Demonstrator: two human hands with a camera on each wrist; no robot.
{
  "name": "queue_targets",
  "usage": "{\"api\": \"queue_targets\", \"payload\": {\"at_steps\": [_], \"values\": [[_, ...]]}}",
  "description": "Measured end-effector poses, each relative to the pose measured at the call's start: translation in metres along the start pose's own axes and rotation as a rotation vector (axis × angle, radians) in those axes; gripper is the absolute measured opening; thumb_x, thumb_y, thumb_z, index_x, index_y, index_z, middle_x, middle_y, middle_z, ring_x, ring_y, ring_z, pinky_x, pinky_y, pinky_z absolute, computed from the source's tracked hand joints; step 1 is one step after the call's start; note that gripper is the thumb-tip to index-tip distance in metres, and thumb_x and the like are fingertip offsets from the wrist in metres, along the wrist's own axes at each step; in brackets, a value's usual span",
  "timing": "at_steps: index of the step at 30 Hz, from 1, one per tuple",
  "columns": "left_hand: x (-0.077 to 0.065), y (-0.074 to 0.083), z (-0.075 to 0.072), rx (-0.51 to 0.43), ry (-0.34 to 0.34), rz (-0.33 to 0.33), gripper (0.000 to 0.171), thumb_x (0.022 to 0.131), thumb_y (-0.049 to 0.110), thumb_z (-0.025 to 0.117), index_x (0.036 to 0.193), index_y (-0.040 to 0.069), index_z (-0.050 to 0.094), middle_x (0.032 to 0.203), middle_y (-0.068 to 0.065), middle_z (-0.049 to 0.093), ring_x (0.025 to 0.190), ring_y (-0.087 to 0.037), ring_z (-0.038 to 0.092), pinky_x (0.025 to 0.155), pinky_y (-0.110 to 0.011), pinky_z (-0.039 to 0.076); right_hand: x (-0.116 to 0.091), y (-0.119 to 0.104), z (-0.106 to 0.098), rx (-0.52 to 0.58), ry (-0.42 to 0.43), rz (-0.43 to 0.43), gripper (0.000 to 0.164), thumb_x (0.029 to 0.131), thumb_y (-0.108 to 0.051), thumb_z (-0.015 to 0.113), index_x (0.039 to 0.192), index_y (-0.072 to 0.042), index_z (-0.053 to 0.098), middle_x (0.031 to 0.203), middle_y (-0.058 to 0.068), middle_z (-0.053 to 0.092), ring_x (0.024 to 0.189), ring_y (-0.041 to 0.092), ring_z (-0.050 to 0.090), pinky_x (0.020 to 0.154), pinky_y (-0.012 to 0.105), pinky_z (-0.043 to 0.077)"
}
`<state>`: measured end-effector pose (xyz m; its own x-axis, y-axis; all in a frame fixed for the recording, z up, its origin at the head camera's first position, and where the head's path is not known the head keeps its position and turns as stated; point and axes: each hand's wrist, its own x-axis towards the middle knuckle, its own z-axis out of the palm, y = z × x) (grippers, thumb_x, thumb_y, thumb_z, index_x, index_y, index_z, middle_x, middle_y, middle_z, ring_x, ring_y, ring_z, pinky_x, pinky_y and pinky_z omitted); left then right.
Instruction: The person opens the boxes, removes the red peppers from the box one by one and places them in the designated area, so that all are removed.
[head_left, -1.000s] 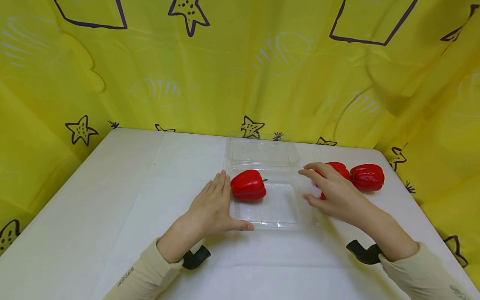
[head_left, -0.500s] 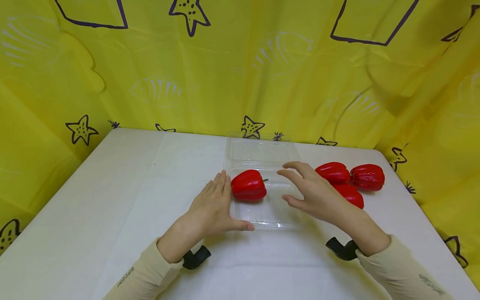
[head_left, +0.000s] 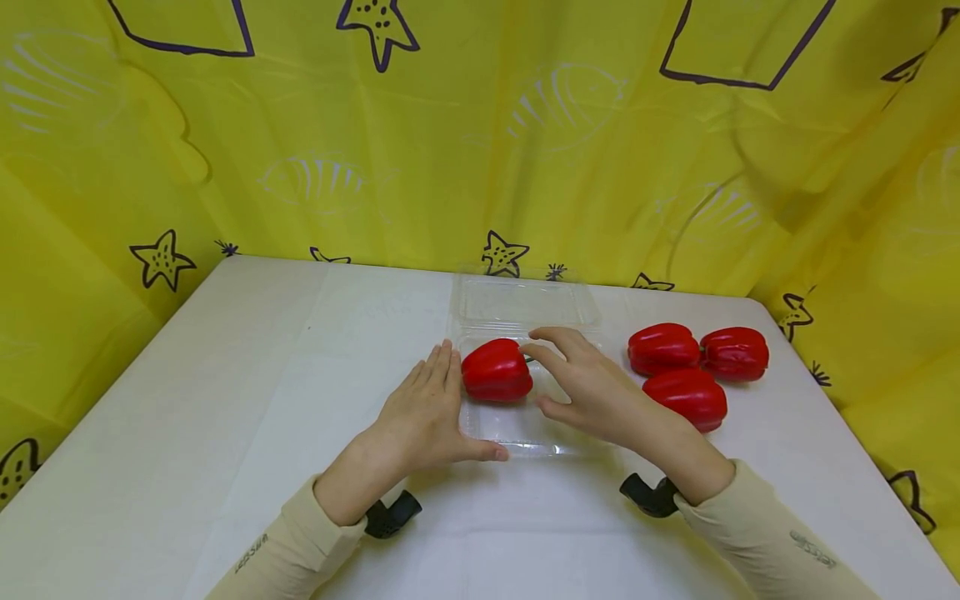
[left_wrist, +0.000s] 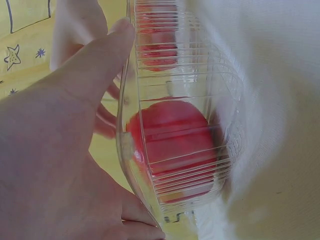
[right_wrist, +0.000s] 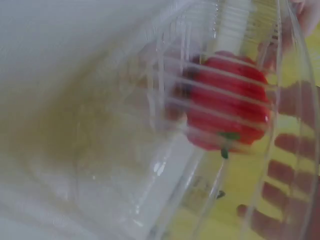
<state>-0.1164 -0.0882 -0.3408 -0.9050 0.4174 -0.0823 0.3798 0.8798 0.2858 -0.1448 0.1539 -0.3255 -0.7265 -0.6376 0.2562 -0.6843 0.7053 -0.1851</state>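
A red bell pepper (head_left: 495,372) with a green stem lies on its side in the left part of a clear plastic clamshell container (head_left: 517,432). My left hand (head_left: 420,417) rests along the container's left side, fingers straight and thumb stretched out at the front edge; in the left wrist view the thumb (left_wrist: 120,37) touches the clear rim. Over the container's right part is my right hand (head_left: 596,392), fingers parted and slightly bent, fingertips right beside the pepper's stem end. Nothing shows between the right thumb and fingers. The right wrist view shows the pepper (right_wrist: 227,102) through the ribbed wall.
Right of the container three more red bell peppers lie grouped: one at the back left (head_left: 663,348), one at the back right (head_left: 735,354), one in front (head_left: 688,398). The container's clear lid (head_left: 525,302) is folded back toward the yellow curtain (head_left: 450,133) behind the white table (head_left: 225,400).
My right hand has moved left from the grouped peppers to the pepper in the container, uncovering the front one of the group. The left hand and the pepper beside it have stayed put.
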Motion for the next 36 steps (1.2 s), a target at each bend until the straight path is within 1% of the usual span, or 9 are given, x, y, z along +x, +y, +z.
{"api": "queue_targets", "payload": {"at_steps": [6, 15, 21, 25, 30, 34, 36], "values": [[0.0, 0.0, 0.0, 0.003, 0.003, 0.004, 0.129, 0.071, 0.08, 0.066, 0.155, -0.006, 0.019, 0.164, -0.023, 0.015, 0.153, -0.037, 0.015, 0.124, -0.047, 0.021, 0.009, -0.009, 0.006, 0.012, -0.037, -0.001, 0.066, 0.081, -0.021, 0.082, 0.139, -0.012, 0.052, 0.147, 0.012, 0.047, 0.137, 0.03, 0.044, 0.102, 0.046, 0.052], [0.0, 0.0, -0.001, 0.005, -0.006, 0.008, 0.128, 0.072, 0.079, 0.066, 0.155, -0.007, 0.018, 0.164, -0.023, 0.014, 0.154, -0.037, 0.014, 0.125, -0.047, 0.02, 0.022, -0.019, 0.014, 0.018, -0.073, -0.036, 0.069, 0.08, -0.018, 0.082, 0.141, -0.011, 0.051, 0.149, 0.011, 0.045, 0.138, 0.028, 0.041, 0.104, 0.042, 0.051], [-0.001, -0.001, -0.001, 0.003, -0.001, 0.016, 0.128, 0.072, 0.079, 0.066, 0.154, -0.007, 0.019, 0.164, -0.024, 0.014, 0.154, -0.037, 0.014, 0.125, -0.048, 0.019, 0.03, -0.021, 0.021, 0.008, -0.065, -0.068, 0.068, 0.079, -0.016, 0.082, 0.139, -0.008, 0.053, 0.149, 0.012, 0.046, 0.137, 0.03, 0.041, 0.106, 0.045, 0.049], [-0.001, -0.001, -0.001, -0.003, 0.0, 0.016, 0.128, 0.072, 0.078, 0.066, 0.154, -0.008, 0.019, 0.164, -0.024, 0.014, 0.154, -0.037, 0.014, 0.125, -0.048, 0.019, 0.033, -0.022, 0.024, 0.003, -0.073, -0.073, 0.067, 0.079, -0.016, 0.083, 0.139, -0.007, 0.053, 0.148, 0.012, 0.048, 0.137, 0.031, 0.042, 0.107, 0.048, 0.048], [-0.001, -0.001, -0.001, 0.002, -0.004, 0.019, 0.128, 0.072, 0.079, 0.066, 0.154, -0.007, 0.018, 0.164, -0.024, 0.014, 0.154, -0.037, 0.013, 0.125, -0.048, 0.019, 0.035, -0.021, 0.027, 0.011, -0.11, -0.044, 0.068, 0.08, -0.016, 0.082, 0.14, -0.008, 0.052, 0.147, 0.01, 0.049, 0.138, 0.029, 0.041, 0.109, 0.045, 0.047], [-0.001, -0.001, 0.0, 0.015, -0.001, 0.02, 0.128, 0.072, 0.08, 0.064, 0.154, -0.007, 0.019, 0.164, -0.024, 0.014, 0.154, -0.037, 0.013, 0.125, -0.048, 0.019, 0.034, -0.019, 0.028, 0.023, -0.124, -0.004, 0.067, 0.08, -0.015, 0.082, 0.14, -0.011, 0.052, 0.145, 0.01, 0.048, 0.136, 0.027, 0.041, 0.106, 0.044, 0.05], [-0.001, -0.001, 0.0, 0.015, -0.003, 0.016, 0.128, 0.072, 0.081, 0.064, 0.155, -0.006, 0.02, 0.164, -0.024, 0.014, 0.154, -0.036, 0.013, 0.125, -0.048, 0.019, 0.034, -0.019, 0.028, 0.026, -0.122, 0.008, 0.067, 0.08, -0.015, 0.082, 0.14, -0.01, 0.053, 0.143, 0.011, 0.048, 0.134, 0.028, 0.042, 0.104, 0.044, 0.051]]}}
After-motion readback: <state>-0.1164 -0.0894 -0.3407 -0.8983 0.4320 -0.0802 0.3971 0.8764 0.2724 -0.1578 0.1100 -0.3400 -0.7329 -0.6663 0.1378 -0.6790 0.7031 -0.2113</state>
